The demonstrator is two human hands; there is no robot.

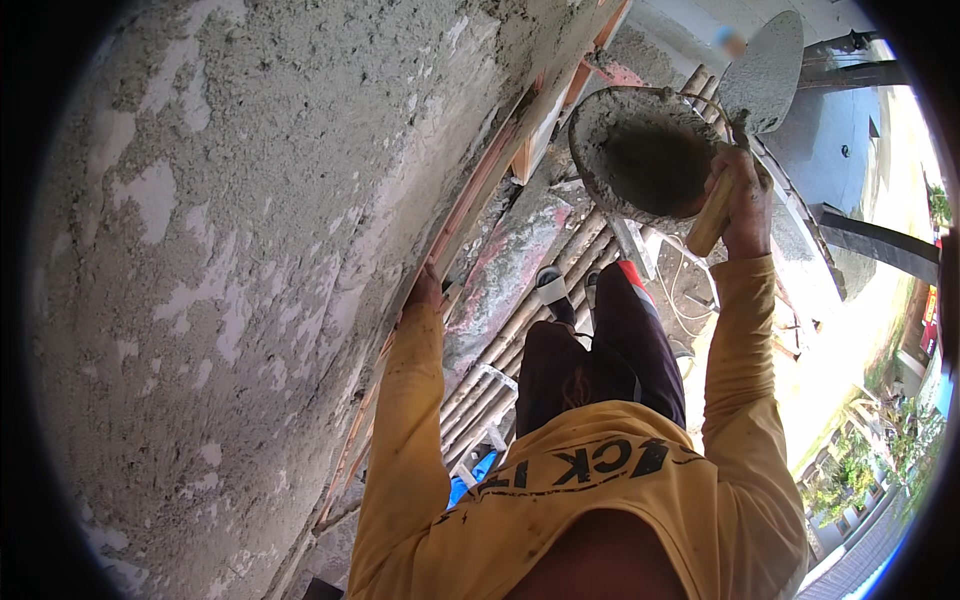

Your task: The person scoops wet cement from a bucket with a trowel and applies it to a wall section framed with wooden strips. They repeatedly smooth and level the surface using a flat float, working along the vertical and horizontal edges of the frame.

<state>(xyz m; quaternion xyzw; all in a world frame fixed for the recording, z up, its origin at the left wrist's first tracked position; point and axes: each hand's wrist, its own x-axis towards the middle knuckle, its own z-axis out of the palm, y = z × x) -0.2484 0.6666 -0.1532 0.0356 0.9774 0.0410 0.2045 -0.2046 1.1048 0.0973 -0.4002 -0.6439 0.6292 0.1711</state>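
My right hand [742,200] is closed around the wooden handle of a trowel [765,75]. Its broad grey blade points up and away, over the far side of a mortar-caked bucket [597,150]. The inside of that bucket is dark, so its contents are hard to make out. My left hand [425,288] rests against a long wooden strip [455,225] that runs along the edge of the wall. Most of the left fingers are hidden, and whether they grip the strip I cannot tell.
A rough wall [240,250], patchy with grey mortar, fills the left side. Under my feet lies a platform of round poles [500,345] with gaps between them. A dark curved beam [880,243] juts in at right. Blue material [472,480] shows below, beside my shirt.
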